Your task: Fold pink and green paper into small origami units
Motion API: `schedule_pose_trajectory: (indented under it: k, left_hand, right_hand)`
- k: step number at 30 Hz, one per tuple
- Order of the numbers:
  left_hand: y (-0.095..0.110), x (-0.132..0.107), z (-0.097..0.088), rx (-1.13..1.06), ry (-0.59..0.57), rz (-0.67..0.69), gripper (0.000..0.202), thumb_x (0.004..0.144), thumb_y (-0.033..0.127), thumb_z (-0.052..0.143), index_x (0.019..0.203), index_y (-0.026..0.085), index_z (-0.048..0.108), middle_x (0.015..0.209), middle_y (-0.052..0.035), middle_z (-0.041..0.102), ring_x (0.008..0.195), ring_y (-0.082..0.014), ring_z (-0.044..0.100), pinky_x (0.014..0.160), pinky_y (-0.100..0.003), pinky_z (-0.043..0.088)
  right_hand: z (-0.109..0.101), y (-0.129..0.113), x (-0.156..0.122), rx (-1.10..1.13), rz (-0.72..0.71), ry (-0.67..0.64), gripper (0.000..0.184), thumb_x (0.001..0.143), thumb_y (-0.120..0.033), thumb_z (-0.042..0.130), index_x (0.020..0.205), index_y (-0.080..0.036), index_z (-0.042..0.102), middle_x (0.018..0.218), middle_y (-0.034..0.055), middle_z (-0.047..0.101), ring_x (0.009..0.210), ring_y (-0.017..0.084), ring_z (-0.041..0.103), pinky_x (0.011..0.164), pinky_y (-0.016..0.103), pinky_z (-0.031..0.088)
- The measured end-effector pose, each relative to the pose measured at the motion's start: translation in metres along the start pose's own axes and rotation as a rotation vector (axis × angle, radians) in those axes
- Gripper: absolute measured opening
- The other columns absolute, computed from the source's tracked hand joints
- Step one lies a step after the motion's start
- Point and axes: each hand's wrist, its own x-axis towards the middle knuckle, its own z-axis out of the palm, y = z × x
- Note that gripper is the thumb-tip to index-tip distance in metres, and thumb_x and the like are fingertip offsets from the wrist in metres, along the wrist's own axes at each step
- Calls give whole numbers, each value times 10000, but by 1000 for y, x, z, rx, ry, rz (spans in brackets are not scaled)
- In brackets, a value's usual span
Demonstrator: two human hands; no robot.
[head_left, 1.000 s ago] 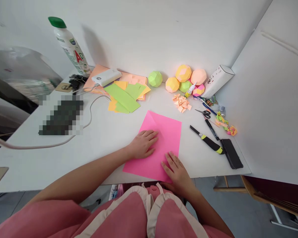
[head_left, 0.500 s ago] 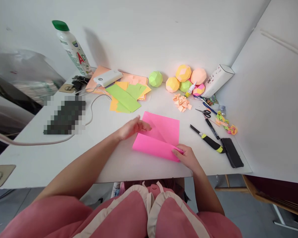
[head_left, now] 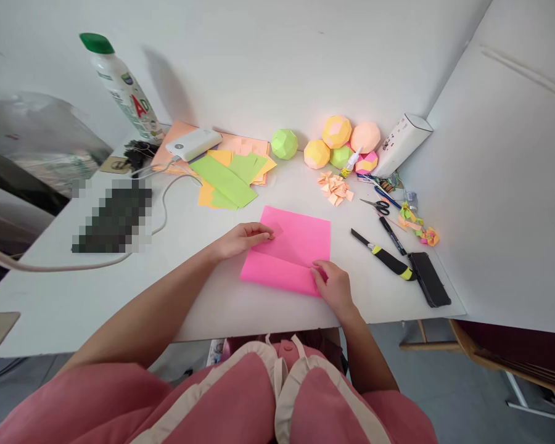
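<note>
A pink sheet of paper [head_left: 300, 231] lies on the table before me, its near part folded over into a flap [head_left: 277, 274]. My left hand [head_left: 246, 238] rests at the sheet's left side, just above the flap. Its thumb and fingers are drawn together on the paper. My right hand [head_left: 333, 283] grips the right end of the flap, thumb on the pink surface and forefinger at the flap's upper edge. The undersides of both hands are hidden.
Right of the paper lie a utility knife [head_left: 388, 259], a black marker [head_left: 392, 235], scissors [head_left: 378, 206] and a black case [head_left: 428, 279]. Behind are paper scraps [head_left: 335, 188], faceted paper balls [head_left: 337, 131] and green sheets [head_left: 224, 180]. A white cable [head_left: 165, 206] crosses the left side.
The left hand has come down onto the paper, its fingers closing together. The raised flap lies flatter, and the right hand has shifted a little left along its right end.
</note>
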Motion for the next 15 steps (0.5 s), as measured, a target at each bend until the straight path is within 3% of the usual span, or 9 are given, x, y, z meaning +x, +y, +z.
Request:
schedule_pose_trajectory:
  k: [15]
  left_hand:
    - [-16, 8, -6, -216, 49, -13, 409, 730, 524, 716, 961, 187, 694, 1067, -75, 703, 1074, -245, 628, 1055, -425, 406]
  right_hand:
    - [1, -9, -2, -215, -27, -46, 256, 937, -238, 417, 947, -191, 668, 895, 45, 679, 755, 145, 621, 668, 238, 436]
